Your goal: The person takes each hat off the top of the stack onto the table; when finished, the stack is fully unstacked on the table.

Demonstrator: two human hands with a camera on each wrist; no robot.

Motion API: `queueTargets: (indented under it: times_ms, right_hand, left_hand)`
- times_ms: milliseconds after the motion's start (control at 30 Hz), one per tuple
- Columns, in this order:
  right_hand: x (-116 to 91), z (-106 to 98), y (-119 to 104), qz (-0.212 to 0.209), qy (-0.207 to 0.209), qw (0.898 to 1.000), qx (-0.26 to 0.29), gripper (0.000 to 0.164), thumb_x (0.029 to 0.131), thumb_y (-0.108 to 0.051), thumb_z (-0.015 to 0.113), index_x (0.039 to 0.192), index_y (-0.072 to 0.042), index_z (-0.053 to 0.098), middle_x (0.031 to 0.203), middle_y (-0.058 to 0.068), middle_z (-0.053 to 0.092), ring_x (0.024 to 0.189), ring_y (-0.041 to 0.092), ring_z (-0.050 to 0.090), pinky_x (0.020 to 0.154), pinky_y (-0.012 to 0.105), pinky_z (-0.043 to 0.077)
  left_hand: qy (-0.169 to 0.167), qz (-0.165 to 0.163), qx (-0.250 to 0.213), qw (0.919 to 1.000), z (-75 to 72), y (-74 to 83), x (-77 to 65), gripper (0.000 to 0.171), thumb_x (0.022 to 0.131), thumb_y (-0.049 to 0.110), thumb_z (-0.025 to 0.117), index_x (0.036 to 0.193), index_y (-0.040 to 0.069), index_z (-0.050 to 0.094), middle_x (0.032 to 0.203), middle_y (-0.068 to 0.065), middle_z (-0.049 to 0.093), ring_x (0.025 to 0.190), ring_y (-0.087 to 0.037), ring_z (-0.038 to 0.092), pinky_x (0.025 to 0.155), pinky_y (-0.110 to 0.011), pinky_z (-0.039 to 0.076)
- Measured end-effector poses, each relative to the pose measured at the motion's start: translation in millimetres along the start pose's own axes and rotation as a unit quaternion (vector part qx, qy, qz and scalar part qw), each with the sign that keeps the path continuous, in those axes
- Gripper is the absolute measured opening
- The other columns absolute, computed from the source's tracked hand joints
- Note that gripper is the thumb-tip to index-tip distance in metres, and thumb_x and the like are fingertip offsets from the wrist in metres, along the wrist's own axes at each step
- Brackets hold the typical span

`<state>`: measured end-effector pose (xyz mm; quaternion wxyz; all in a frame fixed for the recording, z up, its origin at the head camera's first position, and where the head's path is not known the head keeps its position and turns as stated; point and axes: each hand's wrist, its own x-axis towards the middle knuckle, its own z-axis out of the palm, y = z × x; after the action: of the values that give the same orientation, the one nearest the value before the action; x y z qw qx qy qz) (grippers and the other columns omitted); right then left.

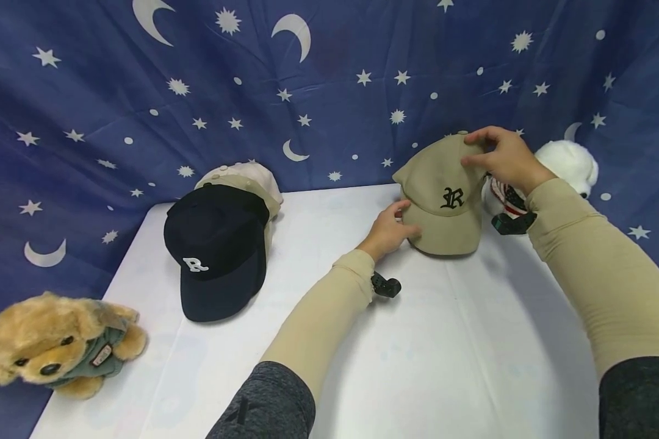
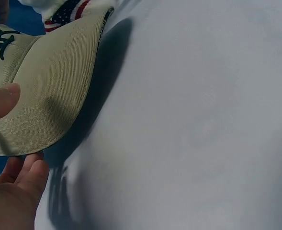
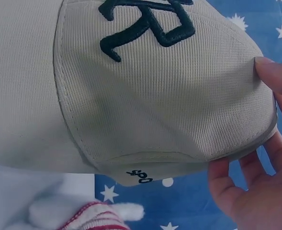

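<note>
A beige baseball cap (image 1: 431, 177) with a dark letter R on its front is held between both hands near the back curtain, brim downward. My left hand (image 1: 387, 231) grips the left edge of the brim (image 2: 54, 81); in the left wrist view its thumb lies over the top and other fingers reach underneath. High on the crown (image 3: 155, 105), my right hand (image 1: 507, 158) holds the cap's side, thumb on the outer face and fingers tucked at the lower edge in the right wrist view. The brim casts a shadow on the white table (image 1: 417, 341).
A black cap (image 1: 216, 222) with a white R sits over lighter caps (image 1: 263, 180) at the left. Behind my right wrist is a white plush toy (image 1: 565, 164) in striped cloth. A tan plush dog (image 1: 44, 341) lies front left. A blue starry curtain (image 1: 340, 116) stands behind.
</note>
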<state>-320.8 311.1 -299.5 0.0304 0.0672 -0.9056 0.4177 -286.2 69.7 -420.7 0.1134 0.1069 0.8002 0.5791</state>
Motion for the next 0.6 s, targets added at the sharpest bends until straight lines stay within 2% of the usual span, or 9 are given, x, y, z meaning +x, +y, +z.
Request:
queueTargets:
  times_ms: [300,600]
  right_hand:
    - [6,-4,12,0.012,0.011,1.000,-0.001,0.045,0.093,-0.021,0.072,0.131,-0.003,0.057,0.132,0.012,0.050,0.118,0.026,0.043,0.095,0.030,0.038]
    - [9,-6,23,0.016,0.020,1.000,0.008,0.041,0.093,-0.018,0.071,0.128,-0.001,0.058,0.130,0.013,0.050,0.118,0.029,0.041,0.099,0.033,0.036]
  left_hand:
    - [-0.012,-0.006,-0.054,0.9985,9.9,0.7,5.2,0.075,0.088,0.010,0.076,0.154,0.009,0.039,0.145,-0.016,0.047,0.125,-0.025,0.054,0.092,-0.025,0.049]
    - [-0.017,-0.008,-0.088,0.9959,19.9,-1.6,9.3,0.076,0.087,0.008,0.077,0.153,0.008,0.039,0.146,-0.016,0.046,0.127,-0.026,0.053,0.094,-0.023,0.048]
